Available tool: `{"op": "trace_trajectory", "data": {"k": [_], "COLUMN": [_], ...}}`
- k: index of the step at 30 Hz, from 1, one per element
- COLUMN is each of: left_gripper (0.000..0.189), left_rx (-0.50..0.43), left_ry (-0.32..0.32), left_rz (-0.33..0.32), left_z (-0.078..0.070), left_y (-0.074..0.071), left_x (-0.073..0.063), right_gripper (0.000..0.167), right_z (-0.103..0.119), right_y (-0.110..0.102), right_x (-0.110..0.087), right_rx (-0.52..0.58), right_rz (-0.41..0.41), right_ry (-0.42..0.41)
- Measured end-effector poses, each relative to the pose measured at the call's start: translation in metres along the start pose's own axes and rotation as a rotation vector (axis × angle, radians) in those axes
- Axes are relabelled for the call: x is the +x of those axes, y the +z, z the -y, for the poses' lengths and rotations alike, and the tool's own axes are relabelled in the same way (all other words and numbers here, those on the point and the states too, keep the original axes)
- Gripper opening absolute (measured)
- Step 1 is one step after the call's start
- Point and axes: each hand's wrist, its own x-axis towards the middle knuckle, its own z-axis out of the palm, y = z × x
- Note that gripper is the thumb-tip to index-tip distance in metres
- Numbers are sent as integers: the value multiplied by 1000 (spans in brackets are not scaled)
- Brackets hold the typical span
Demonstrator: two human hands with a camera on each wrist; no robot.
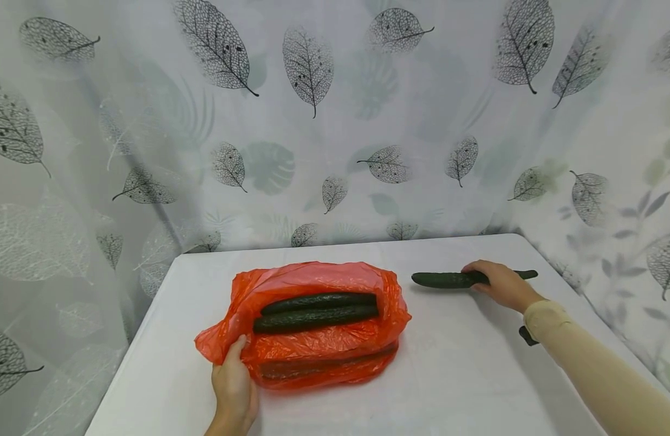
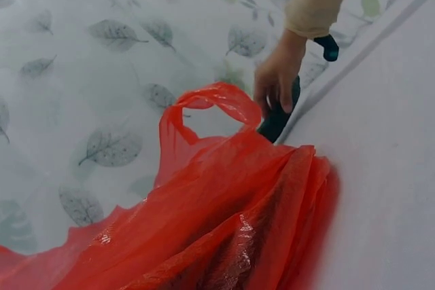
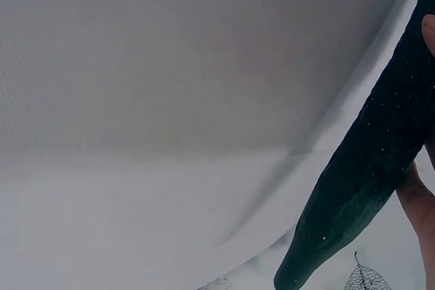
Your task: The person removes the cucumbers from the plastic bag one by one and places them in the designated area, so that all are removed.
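On the white table lies a red plastic bag [image 1: 318,346], its mouth spread wide. Two dark green cucumbers [image 1: 318,318] show side by side in the opening, and another long dark shape shows through the film at the near side. My left hand [image 1: 235,387] grips the bag's left edge, thumb on top of the film. At the right, my right hand [image 1: 500,286] holds a long cucumber [image 1: 442,280] around its middle, lying roughly level above the table. The right wrist view shows that cucumber [image 3: 367,147] close up, fingers partly out of frame.
The white table [image 1: 438,375] ends at a back edge near a leaf-printed curtain [image 1: 335,133], which also hangs along both sides. A small dark piece [image 1: 528,336] shows beside the right sleeve. A bag handle loop [image 2: 224,96] stands up in the left wrist view.
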Motion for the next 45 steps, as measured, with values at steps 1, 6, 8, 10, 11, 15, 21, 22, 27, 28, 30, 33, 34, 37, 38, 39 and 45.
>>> {"op": "trace_trajectory", "data": {"k": [1, 6, 8, 10, 11, 15, 21, 22, 27, 28, 30, 33, 34, 37, 38, 39, 45], "left_gripper": [35, 32, 30, 30, 29, 29, 28, 28, 31, 31, 32, 29, 27, 23, 22, 22, 24], "left_rx": [1, -12, -18, -19, -18, -12, -2, 0, 6, 6, 7, 0, -1, -2, 1, 5, 11], "left_ry": [0, 3, 3, 4, 4, -1, -7, -8, -22, -26, -32, -35, -34, -32, -33, -35, -45], "left_rz": [-2, -8, -7, -6, -5, -9, -12, -11, -9, -10, -13, -20, -26, -37, -40, -40, -27], "left_z": [0, 0, 1, 1, 2, 2, 2, 2, 1, 1, 1, 2, 2, 3, 3, 3, 1], "left_y": [0, 0, 0, 0, 0, 0, 0, 0, -2, -2, -3, -2, -1, 0, 0, 0, -1], "left_x": [0, 2, 2, 3, 3, 4, 5, 5, 5, 5, 5, 6, 6, 5, 5, 5, 6], "right_gripper": [40, 40, 40, 40, 40, 41, 41, 40, 41, 41, 42, 42, 42, 43, 44, 45, 62], "right_z": [-1, -3, -4, -4, -4, -4, -5, -6, -6, -5, -4, -2, -2, -2, -2, -3, 2], "right_y": [0, -1, -1, -1, -1, 0, 2, 3, 5, 5, 5, 4, 4, 3, 3, 4, 4], "right_x": [0, -1, -1, -1, 0, 2, 6, 6, 6, 6, 7, 6, 6, 6, 7, 7, 9], "right_rx": [-3, -11, -11, -7, -5, 0, -3, -4, -5, -5, -2, 6, 11, 25, 33, 39, 65], "right_rz": [3, 23, 27, 29, 31, 31, 46, 48, 60, 59, 57, 60, 64, 83, 89, 95, 121], "right_ry": [2, -1, -3, -5, -8, -14, -8, -3, 12, 11, 10, 22, 29, 59, 69, 79, 133]}}
